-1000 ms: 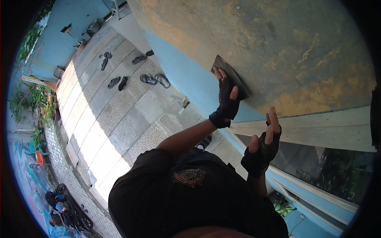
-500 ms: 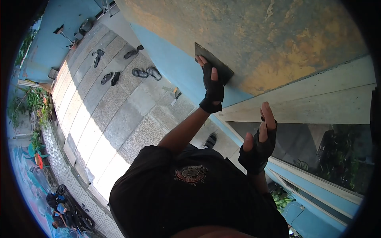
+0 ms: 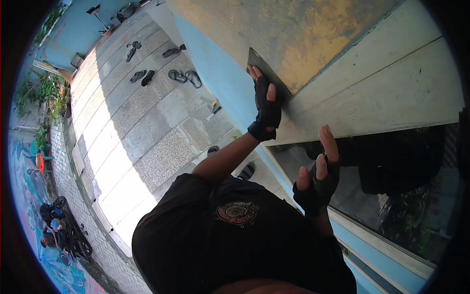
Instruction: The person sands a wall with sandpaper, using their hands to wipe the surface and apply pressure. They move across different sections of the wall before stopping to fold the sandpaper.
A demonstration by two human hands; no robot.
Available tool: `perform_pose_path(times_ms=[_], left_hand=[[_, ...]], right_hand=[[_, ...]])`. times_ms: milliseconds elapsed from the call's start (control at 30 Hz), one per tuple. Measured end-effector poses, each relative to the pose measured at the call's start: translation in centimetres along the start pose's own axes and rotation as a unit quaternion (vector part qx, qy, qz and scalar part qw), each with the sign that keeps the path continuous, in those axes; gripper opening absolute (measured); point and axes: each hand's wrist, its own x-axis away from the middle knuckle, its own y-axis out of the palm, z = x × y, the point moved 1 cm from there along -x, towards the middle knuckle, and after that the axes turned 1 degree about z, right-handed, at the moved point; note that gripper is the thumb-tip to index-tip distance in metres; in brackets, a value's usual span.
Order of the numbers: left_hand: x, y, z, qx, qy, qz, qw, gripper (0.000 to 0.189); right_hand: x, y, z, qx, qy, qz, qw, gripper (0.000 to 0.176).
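Note:
My left hand [image 3: 267,105], in a black fingerless glove, presses a dark rectangular sheet that looks like sandpaper [image 3: 268,69] flat against the wall. Its fingers lie over the sheet and the thumb points up. That wall [image 3: 293,29] has patchy grey and yellow-brown plaster, with light blue paint below. The sheet's lower corner reaches the border of the pale frame board [image 3: 352,98]. In front of the dark window glass [image 3: 391,181], my right hand [image 3: 318,183], gloved the same way, is raised with its fingers apart and nothing in them.
A putty knife [image 3: 213,112] lies on the paved floor [image 3: 166,152] beside the wall. Several sandals [image 3: 177,76] are scattered farther off. A shoe [image 3: 247,171] shows close to my body. At lower left are a person [image 3: 51,235] and a bicycle [image 3: 76,235] near a painted wall.
My left hand and the sheet have slid along the wall toward the pale frame board. The view has turned, and more of the frame shows. My right hand stays raised and open.

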Motion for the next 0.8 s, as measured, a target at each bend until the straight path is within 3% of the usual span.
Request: perform_pose_path(times_ms=[33, 100, 167, 233, 300, 367, 433, 467, 567, 633, 700, 800], left_hand=[[2.8, 1.0, 1.0, 0.023, 0.016, -0.032, 0.999, 0.092], [4.4, 1.4, 1.5, 0.04, 0.024, -0.054, 0.997, 0.081], [0.6, 0.1, 1.9, 0.033, -0.027, -0.008, 0.999, 0.082], [-2.2, -0.5, 1.4, 0.032, -0.049, 0.05, 0.997, 0.082], [1.2, 0.8, 1.5, -0.044, 0.002, -0.007, 0.999, 0.084], [5.4, 1.1, 2.2, -0.02, 0.063, -0.094, 0.993, 0.088], [3.5, -0.2, 2.3, -0.025, 0.039, -0.093, 0.995, 0.085], [1.0, -0.8, 2.2, -0.026, -0.012, -0.039, 0.999, 0.082], [-0.2, -0.6, 1.8, -0.02, -0.044, 0.004, 0.999, 0.079], [4.2, 0.5, 2.5, -0.058, 0.043, -0.073, 0.995, 0.078], [4.2, 0.9, 2.1, -0.026, 0.052, -0.088, 0.994, 0.079], [-2.3, -1.1, 0.4, 0.001, -0.021, 0.036, 0.999, 0.081]], right_hand=[[0.3, -0.3, 0.2, 0.005, 0.004, -0.001, 1.0, 0.047], [0.5, -0.8, 0.8, 0.008, 0.008, -0.007, 1.0, 0.046], [0.7, -1.3, 0.9, 0.019, -0.022, -0.026, 0.999, 0.062], [0.9, -1.7, 0.5, 0.01, -0.023, -0.026, 0.999, 0.062], [1.0, -2.0, 0.9, 0.003, -0.036, -0.024, 0.999, 0.062], [1.8, -1.8, 1.4, -0.004, -0.031, -0.046, 0.998, 0.062], [0.8, -1.6, 0.8, -0.01, -0.02, -0.045, 0.999, 0.062], [0.7, -1.5, 0.8, -0.02, -0.022, -0.041, 0.999, 0.062], [0.9, -1.8, 0.8, -0.029, -0.028, -0.036, 0.999, 0.061], [0.8, -1.8, 1.1, -0.029, -0.036, -0.031, 0.998, 0.061], [0.8, -1.6, 1.5, -0.032, -0.025, -0.033, 0.999, 0.061], [0.6, -1.5, 1.5, -0.035, -0.026, -0.031, 0.999, 0.06]])
